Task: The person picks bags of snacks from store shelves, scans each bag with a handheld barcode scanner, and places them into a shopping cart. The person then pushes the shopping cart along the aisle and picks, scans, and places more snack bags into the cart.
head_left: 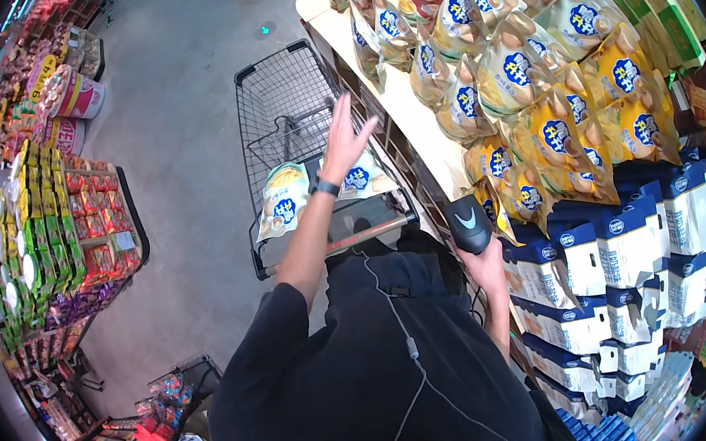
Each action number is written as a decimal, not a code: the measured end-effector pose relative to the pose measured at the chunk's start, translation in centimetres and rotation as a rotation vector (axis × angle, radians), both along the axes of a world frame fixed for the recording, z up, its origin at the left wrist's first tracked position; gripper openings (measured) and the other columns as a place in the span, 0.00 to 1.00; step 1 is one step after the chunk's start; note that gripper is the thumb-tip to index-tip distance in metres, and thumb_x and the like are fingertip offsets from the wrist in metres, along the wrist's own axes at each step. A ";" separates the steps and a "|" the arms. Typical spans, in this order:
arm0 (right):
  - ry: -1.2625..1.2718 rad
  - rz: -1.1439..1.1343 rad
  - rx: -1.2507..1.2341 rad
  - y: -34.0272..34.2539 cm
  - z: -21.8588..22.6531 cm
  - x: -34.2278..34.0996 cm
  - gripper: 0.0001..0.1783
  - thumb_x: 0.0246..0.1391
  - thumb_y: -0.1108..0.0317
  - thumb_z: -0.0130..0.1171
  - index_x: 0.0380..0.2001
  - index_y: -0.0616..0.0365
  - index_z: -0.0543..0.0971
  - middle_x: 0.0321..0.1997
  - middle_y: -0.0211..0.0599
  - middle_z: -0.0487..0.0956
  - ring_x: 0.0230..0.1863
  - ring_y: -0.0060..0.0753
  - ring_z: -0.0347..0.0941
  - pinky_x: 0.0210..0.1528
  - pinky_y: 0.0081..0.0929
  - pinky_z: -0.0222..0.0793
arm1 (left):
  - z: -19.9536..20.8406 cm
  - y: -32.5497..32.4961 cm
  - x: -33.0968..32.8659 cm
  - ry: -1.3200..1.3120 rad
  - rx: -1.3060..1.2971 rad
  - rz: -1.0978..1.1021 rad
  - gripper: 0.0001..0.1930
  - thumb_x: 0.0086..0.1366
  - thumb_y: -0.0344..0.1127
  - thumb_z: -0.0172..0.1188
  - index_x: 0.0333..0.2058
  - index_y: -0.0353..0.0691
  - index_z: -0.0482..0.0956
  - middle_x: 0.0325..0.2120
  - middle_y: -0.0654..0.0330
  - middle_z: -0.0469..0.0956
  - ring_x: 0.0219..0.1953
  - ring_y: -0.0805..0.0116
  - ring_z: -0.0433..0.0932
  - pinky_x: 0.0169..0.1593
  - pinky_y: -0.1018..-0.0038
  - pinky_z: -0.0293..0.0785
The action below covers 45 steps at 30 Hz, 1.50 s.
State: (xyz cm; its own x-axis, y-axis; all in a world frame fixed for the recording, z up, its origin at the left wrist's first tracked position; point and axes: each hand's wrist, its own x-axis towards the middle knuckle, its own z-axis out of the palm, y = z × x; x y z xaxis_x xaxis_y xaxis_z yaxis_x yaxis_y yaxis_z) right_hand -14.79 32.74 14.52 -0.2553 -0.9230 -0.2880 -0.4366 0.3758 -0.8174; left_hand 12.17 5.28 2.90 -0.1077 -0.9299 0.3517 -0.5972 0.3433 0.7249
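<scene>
My left hand (345, 145) is stretched out over the black wire shopping cart (254, 127), its fingers straight and the thumb apart, holding nothing. Two plastic food bags with blue logos lie in the near part of the cart: one bag (282, 206) is left of my wrist, and the other bag (359, 178) is partly hidden behind the hand. On the right, my right hand (487, 267) is wrapped round a black handheld barcode scanner (468, 224), beside the front corner of a display of yellow bags (556, 132).
A pale display table (396, 100) carrying many food bags runs along the cart's right side. Stacked white and blue cartons (623, 252) stand at my right. Snack shelves (98, 213) are across the grey aisle floor (174, 153). A cable (412, 348) hangs down my front.
</scene>
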 end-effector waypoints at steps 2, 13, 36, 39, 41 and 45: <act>-0.030 -0.020 0.012 0.1 -0.6 -0.6 0.17 0.50 0.71 0.74 0.43 0.68 0.85 0.38 0.50 0.89 0.42 0.35 0.88 0.48 0.35 0.79 | 4.5 -3.4 -0.6 -0.106 -0.151 -0.091 0.34 0.70 0.48 0.66 0.66 0.31 0.72 0.68 0.36 0.69 0.71 0.35 0.67 0.74 0.55 0.65; -0.025 -0.018 -0.098 -0.9 -2.3 -2.1 0.18 0.53 0.70 0.75 0.45 0.68 0.85 0.38 0.39 0.88 0.40 0.24 0.81 0.49 0.30 0.77 | 12.9 -4.5 -4.4 -0.194 -0.180 -0.357 0.15 0.70 0.44 0.65 0.45 0.37 0.82 0.42 0.46 0.82 0.48 0.46 0.82 0.50 0.58 0.80; -0.186 0.211 -0.016 -7.0 -3.9 -2.3 0.16 0.48 0.74 0.75 0.41 0.68 0.84 0.35 0.48 0.89 0.39 0.37 0.88 0.45 0.35 0.80 | 4.5 2.6 1.4 0.033 0.234 0.147 0.52 0.66 0.55 0.72 0.73 0.23 0.57 0.68 0.29 0.68 0.71 0.39 0.69 0.73 0.57 0.65; -0.186 0.133 -0.019 -6.9 -3.7 -1.4 0.17 0.49 0.74 0.74 0.44 0.67 0.85 0.37 0.48 0.89 0.41 0.36 0.88 0.46 0.35 0.80 | 6.4 -6.0 -2.3 0.144 0.344 0.076 0.60 0.60 0.61 0.74 0.74 0.20 0.53 0.71 0.28 0.63 0.74 0.38 0.65 0.75 0.58 0.62; -0.158 0.096 -0.025 -6.4 -3.6 -0.8 0.17 0.50 0.74 0.74 0.44 0.66 0.85 0.37 0.47 0.89 0.41 0.35 0.88 0.47 0.35 0.80 | 6.5 -11.0 -5.2 0.265 0.314 -0.005 0.64 0.58 0.64 0.75 0.73 0.18 0.50 0.70 0.26 0.63 0.74 0.38 0.65 0.75 0.59 0.62; -0.105 -0.088 0.093 -5.0 -3.0 1.4 0.19 0.50 0.71 0.75 0.46 0.66 0.85 0.41 0.46 0.89 0.44 0.34 0.87 0.51 0.35 0.79 | -1.4 -20.2 -7.6 0.190 0.515 0.004 0.74 0.52 0.70 0.76 0.74 0.15 0.43 0.72 0.25 0.57 0.75 0.37 0.60 0.77 0.61 0.59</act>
State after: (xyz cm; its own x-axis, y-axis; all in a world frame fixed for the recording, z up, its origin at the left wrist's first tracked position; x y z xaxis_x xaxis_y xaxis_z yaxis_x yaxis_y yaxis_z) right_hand -13.44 27.76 11.55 -0.2981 -0.8663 -0.4007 -0.3124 0.4853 -0.8167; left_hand 4.59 -14.94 1.54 -0.0825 -0.9872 -0.1367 -0.4403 -0.0869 0.8937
